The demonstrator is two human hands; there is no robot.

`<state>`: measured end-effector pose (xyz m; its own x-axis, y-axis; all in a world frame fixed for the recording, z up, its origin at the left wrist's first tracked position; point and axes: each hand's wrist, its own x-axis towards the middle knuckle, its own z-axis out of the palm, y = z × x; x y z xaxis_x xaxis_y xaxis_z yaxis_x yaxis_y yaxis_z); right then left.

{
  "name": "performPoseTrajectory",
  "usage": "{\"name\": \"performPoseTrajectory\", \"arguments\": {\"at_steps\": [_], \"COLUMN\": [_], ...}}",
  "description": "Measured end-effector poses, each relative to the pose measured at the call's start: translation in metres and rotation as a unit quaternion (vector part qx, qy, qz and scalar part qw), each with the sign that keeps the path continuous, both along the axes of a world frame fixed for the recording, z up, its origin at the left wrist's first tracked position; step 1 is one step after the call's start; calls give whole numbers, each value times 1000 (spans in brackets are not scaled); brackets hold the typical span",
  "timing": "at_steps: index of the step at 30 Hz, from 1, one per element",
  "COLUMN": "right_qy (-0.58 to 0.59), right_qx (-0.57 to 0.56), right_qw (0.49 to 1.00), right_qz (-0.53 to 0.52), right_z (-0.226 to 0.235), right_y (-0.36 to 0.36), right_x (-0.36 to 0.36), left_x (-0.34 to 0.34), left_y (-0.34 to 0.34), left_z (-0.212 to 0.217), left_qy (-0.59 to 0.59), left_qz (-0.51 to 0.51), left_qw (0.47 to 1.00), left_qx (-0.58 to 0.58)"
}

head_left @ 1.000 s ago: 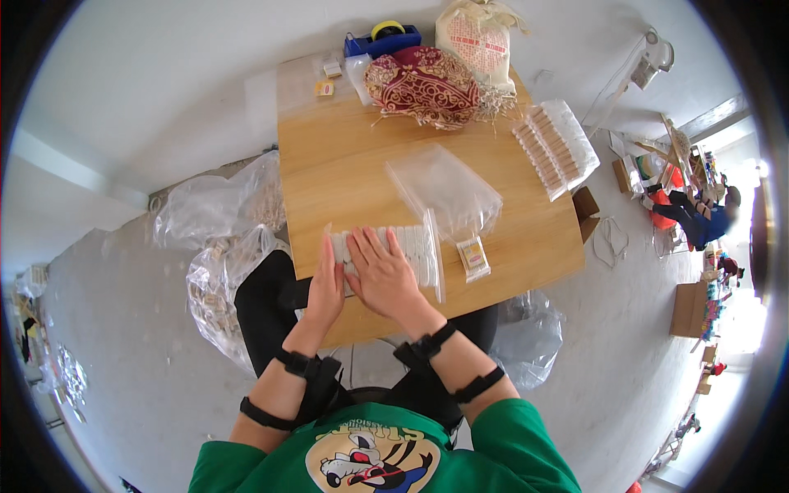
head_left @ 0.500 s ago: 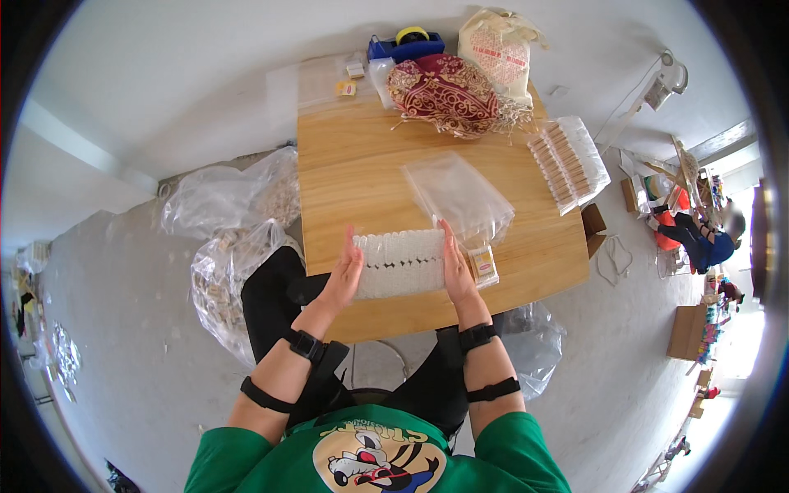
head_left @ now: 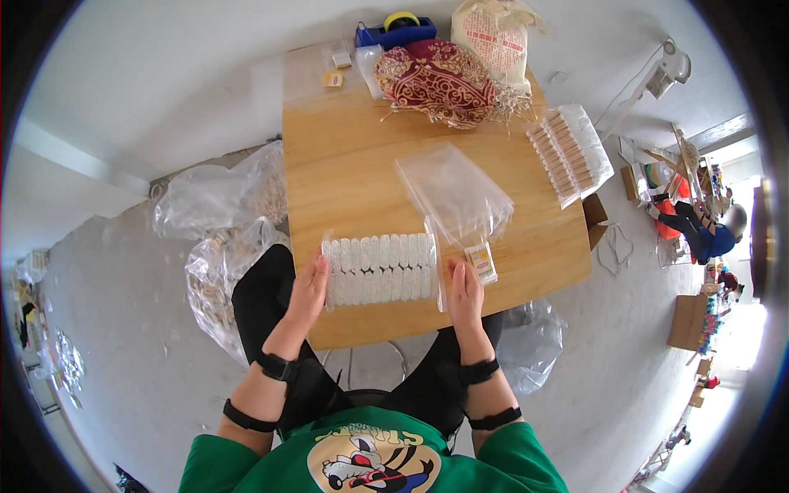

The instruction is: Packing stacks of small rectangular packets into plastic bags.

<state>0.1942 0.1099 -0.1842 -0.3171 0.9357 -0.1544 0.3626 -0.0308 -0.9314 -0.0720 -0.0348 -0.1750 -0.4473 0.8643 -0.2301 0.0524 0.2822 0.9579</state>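
Note:
A flat clear bag filled with a row of white ribbed pieces point(head_left: 380, 269) lies near the front edge of a wooden table point(head_left: 345, 164). My left hand point(head_left: 309, 290) rests against the bag's left end, fingers together. At the bag's right end my right hand point(head_left: 463, 292) presses its edge. A small yellow-and-red packet point(head_left: 482, 263) lies just right of my right hand. A pile of empty clear bags point(head_left: 454, 191) sits behind the filled bag.
A dark red patterned cloth bundle point(head_left: 437, 80), a white sack point(head_left: 495, 39) and a blue tape dispenser point(head_left: 396, 29) stand at the table's far end. A bag of tan sticks point(head_left: 567, 152) lies at the right edge. Big clear plastic bags point(head_left: 218, 205) lie on the floor to the left.
My hands went from lying close together on top of the filled bag to its two ends. The bag now lies flat and spread out between them.

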Motion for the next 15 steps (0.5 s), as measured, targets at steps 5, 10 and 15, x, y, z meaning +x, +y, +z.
{"name": "performPoseTrajectory", "arguments": {"at_steps": [5, 10, 15], "right_qy": [-68, -119, -136], "right_qx": [91, 126, 130], "right_qw": [985, 962, 949], "right_qz": [128, 212, 253], "right_z": [35, 50, 59], "right_y": [-26, -28, -37], "right_x": [-5, -16, -29], "left_x": [-20, -18, -16], "left_y": [-9, 6, 7], "left_z": [-12, 27, 40], "left_qy": [108, 188, 225], "left_qz": [54, 14, -31], "left_qw": [990, 976, 967], "left_qx": [-70, -109, -112]}}
